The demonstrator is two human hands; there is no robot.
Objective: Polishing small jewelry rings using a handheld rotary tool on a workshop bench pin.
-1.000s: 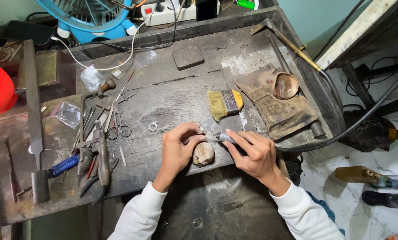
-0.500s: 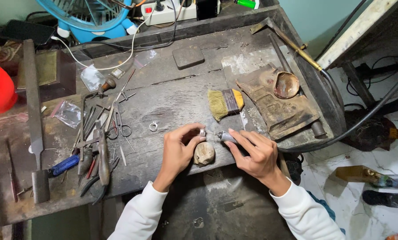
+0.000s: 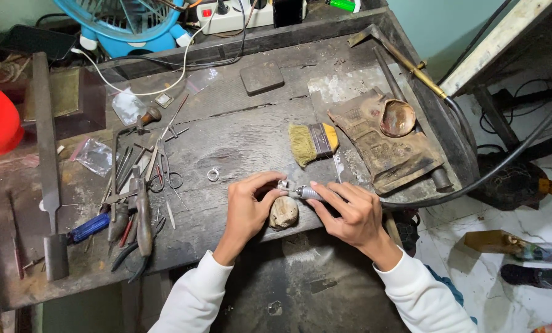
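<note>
Gripping the slim metal handpiece [image 3: 302, 193] by its knurled barrel, the right hand [image 3: 350, 213] steadies it above the worktop [image 3: 239, 139] edge, over the rounded peg [image 3: 284, 212]; the left hand [image 3: 251, 206] pinches its tip. It looks rigid, light, slick; its hose [image 3: 473, 182] may drag.

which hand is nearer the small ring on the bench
Left. The left hand lies just right of and below the ring; the right hand is farther right, beyond the left.
</note>
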